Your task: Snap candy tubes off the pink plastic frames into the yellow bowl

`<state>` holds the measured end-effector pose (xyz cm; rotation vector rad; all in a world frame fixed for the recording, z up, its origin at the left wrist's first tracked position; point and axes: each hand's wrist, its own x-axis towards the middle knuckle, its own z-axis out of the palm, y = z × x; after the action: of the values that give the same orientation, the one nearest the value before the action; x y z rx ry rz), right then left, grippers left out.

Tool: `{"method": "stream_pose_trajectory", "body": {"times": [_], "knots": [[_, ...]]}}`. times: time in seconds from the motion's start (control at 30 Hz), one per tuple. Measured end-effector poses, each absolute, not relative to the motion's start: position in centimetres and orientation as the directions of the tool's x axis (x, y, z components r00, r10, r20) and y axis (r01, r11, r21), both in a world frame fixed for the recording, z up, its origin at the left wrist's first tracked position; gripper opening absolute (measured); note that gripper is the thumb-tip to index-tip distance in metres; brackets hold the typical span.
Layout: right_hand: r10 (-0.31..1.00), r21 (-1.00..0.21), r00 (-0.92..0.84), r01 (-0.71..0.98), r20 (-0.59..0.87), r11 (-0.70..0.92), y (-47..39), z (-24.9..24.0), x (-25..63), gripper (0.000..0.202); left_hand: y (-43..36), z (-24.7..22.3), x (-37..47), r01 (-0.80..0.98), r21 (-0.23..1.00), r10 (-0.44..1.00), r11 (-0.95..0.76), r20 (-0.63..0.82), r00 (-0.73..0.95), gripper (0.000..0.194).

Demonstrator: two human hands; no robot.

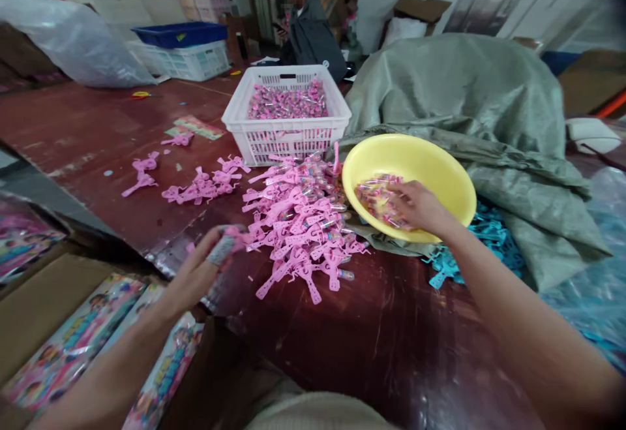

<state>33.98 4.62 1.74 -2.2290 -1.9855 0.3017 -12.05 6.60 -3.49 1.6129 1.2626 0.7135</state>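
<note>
My left hand (208, 261), slightly blurred, is closed on a pink plastic piece (238, 239) at the left edge of a pile. A grey wrap covers part of one finger. That pile (298, 221) is made of pink plastic pieces with long flat arms, many with a clear tube of small coloured bits attached. My right hand (418, 207) reaches into a yellow basin (454, 182). Its fingertips touch small clear wrapped tubes (374, 195) with coloured contents in the basin. The fingertips are blurred among these tubes, so whether they grip one is unclear.
Behind the pile stands a white crate (288, 130) full of pink items. Loose pink pieces (205, 185) lie left on the dark red table (313, 352). Blue pieces (493, 241) sit beside a grey-green cover (454, 84). A carton (44, 306) holds printed packs. A person (313, 32) sits behind.
</note>
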Motion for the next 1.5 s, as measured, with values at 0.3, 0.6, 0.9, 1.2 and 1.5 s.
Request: {"method": "stream_pose_trajectory", "body": {"times": [0.3,0.6,0.9,1.2,1.5], "knots": [[0.934,-0.706,-0.306,0.620,0.185,0.343,-5.9,3.6,23.4,0.031,-0.3,-1.1,-0.1,0.120,0.991,0.690,-0.052,-0.052,0.722,0.027],[0.942,-0.727,-0.310,0.617,0.129,0.303,-7.5,3.0,23.7,0.026,-1.6,-0.7,0.9,0.232,0.896,0.676,-0.380,0.097,0.730,0.019],[0.925,-0.775,-0.170,0.607,-0.341,-0.175,-7.2,1.2,24.2,0.041,-1.7,-3.4,1.2,0.313,0.786,0.653,-0.534,0.148,0.743,0.021],[0.952,-0.551,-0.146,0.834,-0.267,-0.027,-3.1,3.5,26.3,0.044,-0.6,-4.2,0.6,0.315,0.894,0.737,-0.318,0.024,0.676,0.018],[0.912,-0.042,0.172,0.979,-0.371,-0.202,7.5,-0.9,36.7,0.026,-0.3,-4.7,1.9,0.155,0.988,0.833,0.007,-0.091,0.546,0.020]]}}
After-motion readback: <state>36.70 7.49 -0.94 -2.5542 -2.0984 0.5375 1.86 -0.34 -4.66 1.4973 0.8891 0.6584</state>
